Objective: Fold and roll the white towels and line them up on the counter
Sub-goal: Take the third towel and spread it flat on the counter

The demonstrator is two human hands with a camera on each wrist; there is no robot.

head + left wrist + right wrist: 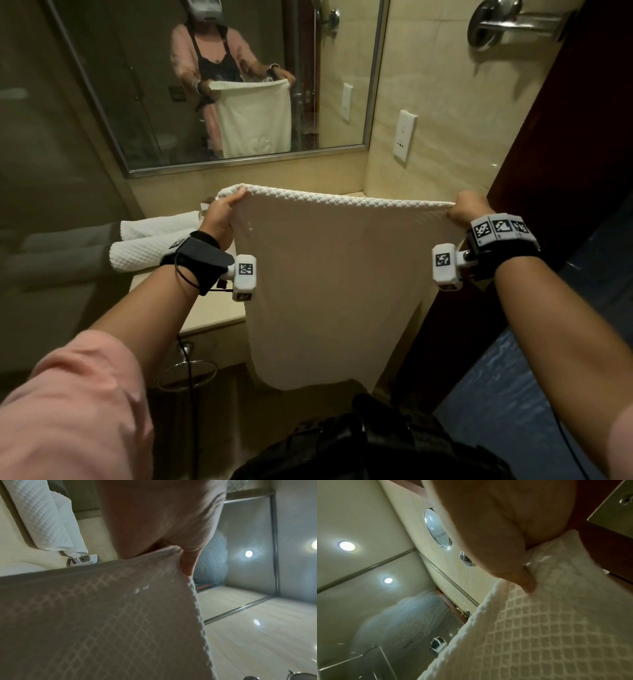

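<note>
Towel's up and stretched: you're at the fold.
White waffle towel (pixel 329 274) hangs over the worktop (pixel 209 311) edge, left hand (pixel 219 219) and right hand (pixel 469 212) pinching its top corners; next, bring corners together, beside two rolled towels (pixel 144 246).

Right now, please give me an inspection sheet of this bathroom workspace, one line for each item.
Surface: beige counter, a bare part near its front edge.
Job's things: white towel held up by its top edge, hanging in front of the counter; two rolled towels lying side by side at the counter's left.
Clutter: nothing seen.
Grips: left hand pinches the towel's top left corner; right hand pinches the top right corner.
Cables: thin black cord at the left wrist.
Surroundings: mirror above the counter, wall socket, dark door at right, metal ring below the counter.
</note>
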